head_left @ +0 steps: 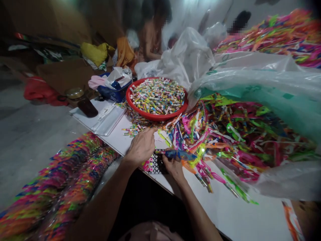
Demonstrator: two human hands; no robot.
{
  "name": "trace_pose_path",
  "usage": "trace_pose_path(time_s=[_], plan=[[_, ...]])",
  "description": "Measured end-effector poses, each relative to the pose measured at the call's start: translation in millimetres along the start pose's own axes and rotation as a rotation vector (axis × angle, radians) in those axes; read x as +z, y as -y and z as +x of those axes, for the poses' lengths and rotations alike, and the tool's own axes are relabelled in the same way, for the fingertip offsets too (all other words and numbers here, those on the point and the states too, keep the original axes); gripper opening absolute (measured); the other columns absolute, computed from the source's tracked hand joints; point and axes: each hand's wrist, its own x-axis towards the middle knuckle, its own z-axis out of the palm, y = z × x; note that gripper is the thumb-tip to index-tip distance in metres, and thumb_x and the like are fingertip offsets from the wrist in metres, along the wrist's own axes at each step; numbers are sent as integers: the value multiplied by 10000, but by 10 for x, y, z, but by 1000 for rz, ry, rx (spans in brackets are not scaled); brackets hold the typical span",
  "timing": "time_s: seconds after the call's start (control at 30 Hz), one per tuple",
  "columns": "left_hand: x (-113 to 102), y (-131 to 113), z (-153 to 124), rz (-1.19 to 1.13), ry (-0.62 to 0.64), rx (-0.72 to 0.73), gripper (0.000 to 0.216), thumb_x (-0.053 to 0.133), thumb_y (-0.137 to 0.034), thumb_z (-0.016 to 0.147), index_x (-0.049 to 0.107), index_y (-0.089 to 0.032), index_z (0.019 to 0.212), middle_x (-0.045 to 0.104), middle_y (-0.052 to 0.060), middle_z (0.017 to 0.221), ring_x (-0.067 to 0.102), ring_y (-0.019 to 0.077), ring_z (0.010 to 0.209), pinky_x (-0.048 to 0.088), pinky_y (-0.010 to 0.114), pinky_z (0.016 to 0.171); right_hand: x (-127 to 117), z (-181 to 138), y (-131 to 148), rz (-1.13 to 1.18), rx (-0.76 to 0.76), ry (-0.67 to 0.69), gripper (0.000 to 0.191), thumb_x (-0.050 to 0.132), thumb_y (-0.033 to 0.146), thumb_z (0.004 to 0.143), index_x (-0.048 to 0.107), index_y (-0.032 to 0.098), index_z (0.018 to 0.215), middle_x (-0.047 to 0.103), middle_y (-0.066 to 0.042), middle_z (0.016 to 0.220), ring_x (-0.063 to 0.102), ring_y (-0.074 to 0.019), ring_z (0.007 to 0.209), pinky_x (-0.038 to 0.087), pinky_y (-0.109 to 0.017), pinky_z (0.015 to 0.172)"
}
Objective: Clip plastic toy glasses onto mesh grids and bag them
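Observation:
My right hand (173,166) is closed around a long blue plastic piece (181,154), which lies crosswise and has a thin printed stick at its left end. Just left of it, my left hand (142,144) is bent with its back to me; its fingers look closed, and what they hold, if anything, is hidden. Short printed sticks (131,130) lie loose beyond the left hand. Below and between both hands sits a black-and-white patterned block (158,164) with pink bits at its left side. Bright plastic pieces on printed sticks (198,134) spread to the right.
A red basin (156,117) heaped with short printed sticks stands beyond my hands. At right, a large plastic bag (276,180) spills colourful pieces onto the white table (240,217). A blue basket (112,93) and dark jar (86,107) are at left. Packed bundles (62,180) lie lower left. Another person (150,36) sits behind.

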Motion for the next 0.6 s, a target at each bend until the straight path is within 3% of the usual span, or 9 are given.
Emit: trace_pose_path(time_s=[0.17, 0.3, 0.47, 0.6], plan=[[-9, -33, 4, -9, -22, -30, 384, 326, -274, 942, 557, -153, 1225, 616, 86, 1224, 557, 223, 1135, 412, 348, 991, -53, 1, 115, -228, -55, 141, 206, 493, 374, 806, 549, 188, 736, 553, -9, 612, 500, -153, 549, 391, -262, 531], [-15, -55, 8, -27, -30, -48, 393, 332, -348, 948, 590, -160, 1177, 627, 92, 1198, 562, 240, 1122, 418, 363, 975, -70, 10, 184, -374, -210, 241, 140, 435, 271, 852, 542, 181, 837, 603, -53, 756, 555, -175, 678, 416, -267, 625], [-15, -75, 15, -49, -27, -65, 424, 321, -400, 951, 590, -168, 1182, 632, 96, 1186, 555, 249, 1133, 413, 379, 979, -134, 82, 241, -556, -214, 292, 124, 453, 242, 878, 551, 181, 923, 627, -77, 835, 595, -190, 754, 418, -258, 653], [-7, -85, 11, -41, -20, -67, 462, 334, -436, 940, 572, -156, 1222, 627, 100, 1194, 553, 272, 1132, 414, 401, 975, -15, 125, 452, -765, -229, 449, 212, 402, 100, 866, 556, 164, 997, 646, -88, 894, 618, -187, 765, 416, -252, 636]])
